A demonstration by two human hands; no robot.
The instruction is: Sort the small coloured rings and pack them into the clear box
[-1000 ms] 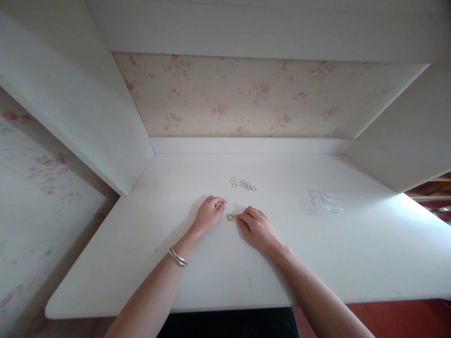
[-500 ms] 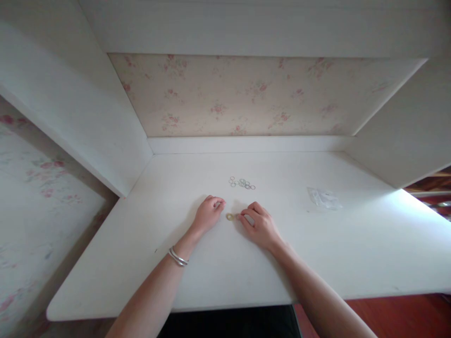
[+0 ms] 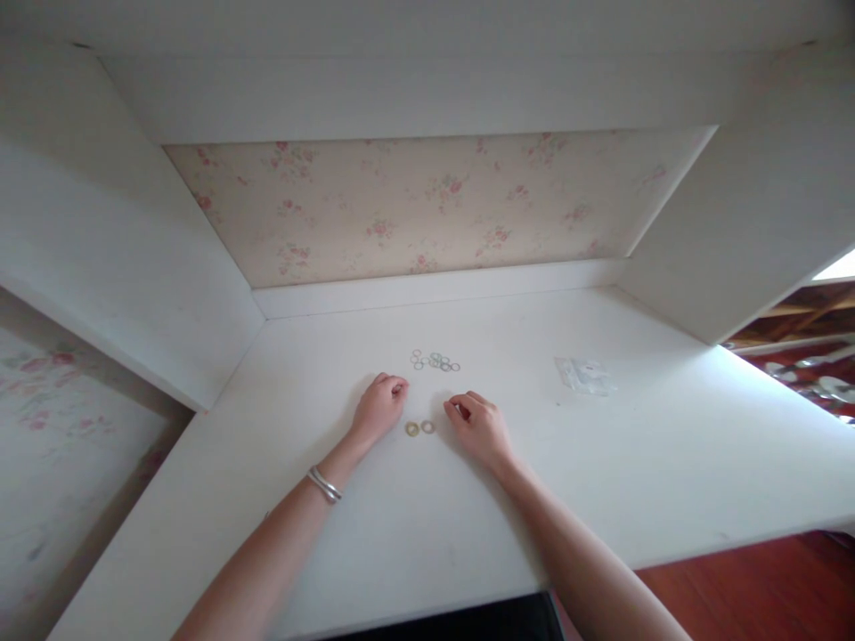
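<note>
Two brass-coloured rings lie side by side, flat on the white desk between my hands. Just left of them, my left hand rests on the desk with its fingers curled in and the thumb against them; no object shows in it. On the other side, my right hand is curled, thumb and forefinger drawn together, a little apart from the rings and holding nothing visible. Beyond both hands lies a loose cluster of several thin silvery rings, some overlapping.
A clear plastic bag lies to the right on the white desk. White panels enclose the desk left and right, with a low ledge along the back wall. Below the front edge is a reddish floor.
My right hand has let go of a ring, which now lies beside the other brass-coloured one, and has drawn back slightly. My left hand's fingers have curled closer. The camera view has shifted.
</note>
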